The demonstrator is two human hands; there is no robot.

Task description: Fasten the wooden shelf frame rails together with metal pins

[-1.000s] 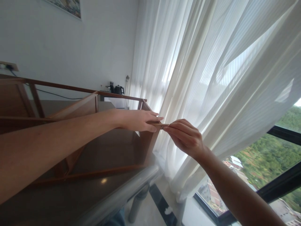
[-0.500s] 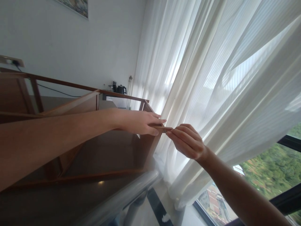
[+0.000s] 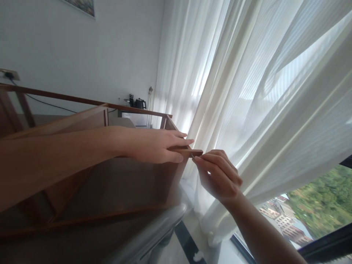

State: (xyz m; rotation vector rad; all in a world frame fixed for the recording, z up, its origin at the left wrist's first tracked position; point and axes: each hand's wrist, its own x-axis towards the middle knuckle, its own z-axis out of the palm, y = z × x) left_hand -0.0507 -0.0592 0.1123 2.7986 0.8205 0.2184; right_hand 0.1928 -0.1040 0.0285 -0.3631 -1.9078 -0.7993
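Note:
My left hand (image 3: 165,145) lies over the corner of a brown wooden frame (image 3: 176,172), fingers stretched out and spread. Its thumb is against the near side of a wooden rail (image 3: 195,151), whose end juts past the corner. At that end my right hand (image 3: 220,170) is closed in a pinch. Between thumb and fingertips shows a small thin metal piece (image 3: 193,156), touching or very near the rail's side. The fingers hide most of it, so its exact kind cannot be told.
White curtains (image 3: 209,91) hang right beside the frame's corner. A window (image 3: 316,205) lies at the lower right. Below is something wrapped in clear plastic (image 3: 165,223). A black kettle (image 3: 140,103) stands behind the frame, near the wall.
My right hand has dropped slightly, its fingertips now lower on the rail's side, and more of the rail's end shows. The left hand stays on the corner. The view has shifted a little.

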